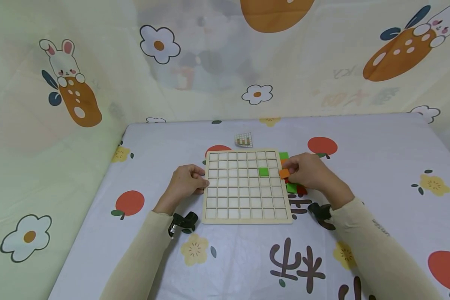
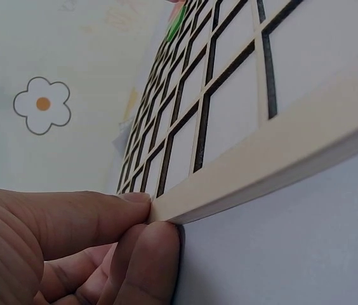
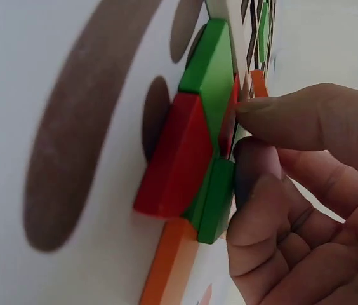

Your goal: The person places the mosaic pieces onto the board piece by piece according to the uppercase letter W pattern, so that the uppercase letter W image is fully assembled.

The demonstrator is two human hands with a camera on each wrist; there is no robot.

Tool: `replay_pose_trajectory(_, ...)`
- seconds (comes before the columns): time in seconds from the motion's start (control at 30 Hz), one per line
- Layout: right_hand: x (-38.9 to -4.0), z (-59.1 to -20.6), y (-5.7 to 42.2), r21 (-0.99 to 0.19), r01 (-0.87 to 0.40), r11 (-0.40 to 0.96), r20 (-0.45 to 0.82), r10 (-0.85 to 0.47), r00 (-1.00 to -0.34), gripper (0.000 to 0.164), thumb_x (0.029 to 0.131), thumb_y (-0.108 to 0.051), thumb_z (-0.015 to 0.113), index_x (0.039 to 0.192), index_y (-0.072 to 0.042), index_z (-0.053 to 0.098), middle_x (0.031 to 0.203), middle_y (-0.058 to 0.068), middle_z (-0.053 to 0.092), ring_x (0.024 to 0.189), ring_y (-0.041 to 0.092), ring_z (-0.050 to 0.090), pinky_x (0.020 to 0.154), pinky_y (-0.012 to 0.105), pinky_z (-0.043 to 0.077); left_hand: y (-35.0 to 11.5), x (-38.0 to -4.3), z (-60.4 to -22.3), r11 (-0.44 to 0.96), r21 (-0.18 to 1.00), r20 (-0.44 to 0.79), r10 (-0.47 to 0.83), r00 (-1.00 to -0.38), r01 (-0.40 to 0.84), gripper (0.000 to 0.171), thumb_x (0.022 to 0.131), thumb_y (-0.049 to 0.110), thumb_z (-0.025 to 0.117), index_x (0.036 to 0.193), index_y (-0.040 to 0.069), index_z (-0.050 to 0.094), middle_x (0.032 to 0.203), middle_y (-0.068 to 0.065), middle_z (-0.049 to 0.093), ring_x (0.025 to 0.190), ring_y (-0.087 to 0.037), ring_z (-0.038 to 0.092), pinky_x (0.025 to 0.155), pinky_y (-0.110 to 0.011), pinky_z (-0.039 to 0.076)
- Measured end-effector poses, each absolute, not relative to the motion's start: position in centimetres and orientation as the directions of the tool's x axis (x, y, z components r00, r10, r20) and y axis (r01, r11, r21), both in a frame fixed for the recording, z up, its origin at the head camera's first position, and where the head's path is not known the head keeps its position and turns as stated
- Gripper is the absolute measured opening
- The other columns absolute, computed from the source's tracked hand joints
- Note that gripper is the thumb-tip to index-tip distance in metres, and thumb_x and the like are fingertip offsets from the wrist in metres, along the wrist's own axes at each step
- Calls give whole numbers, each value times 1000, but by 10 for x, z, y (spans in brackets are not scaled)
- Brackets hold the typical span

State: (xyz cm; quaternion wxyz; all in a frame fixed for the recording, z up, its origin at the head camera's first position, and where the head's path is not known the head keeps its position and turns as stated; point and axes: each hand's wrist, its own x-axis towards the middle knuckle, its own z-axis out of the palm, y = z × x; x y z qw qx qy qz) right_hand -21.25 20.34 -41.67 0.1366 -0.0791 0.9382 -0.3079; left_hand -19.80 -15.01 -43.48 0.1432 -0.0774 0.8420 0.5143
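Observation:
A wooden board [image 1: 247, 221] with a grid of white square cells lies on the table. One green tile [image 1: 263, 171] sits in a cell in its upper right part. With thumb and fingers, my left hand [image 1: 183, 182] grips the board's left edge. My right hand [image 1: 310, 171] pinches an orange tile [image 1: 283, 173] at the board's right edge. Under and beside that hand lie loose tiles, partly hidden by it: a red tile [image 3: 176, 152], a green tile [image 3: 209, 70] and another orange tile [image 3: 169, 260], among others.
Just behind the board lies a small card [image 1: 243, 140] with a printed grid pattern. A white cloth [image 1: 240, 262] with printed fruit, flowers and characters covers the table. Printed curtains [image 1: 202, 83] hang at the back and left.

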Motion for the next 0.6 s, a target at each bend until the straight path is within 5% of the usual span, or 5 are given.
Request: replay_pose_trajectory(0.6,-200,-413,191,-683,-36,729,-183,-220,-958,33,85,-7,83,116,-1,76,94,10,68,89,26,58,69,29,52,-151,-198,-437,452,851,-312,22,-950,-269,28,88,0,80,113,-1,69,86,-9,67,66,-14,69,61,-24,61)
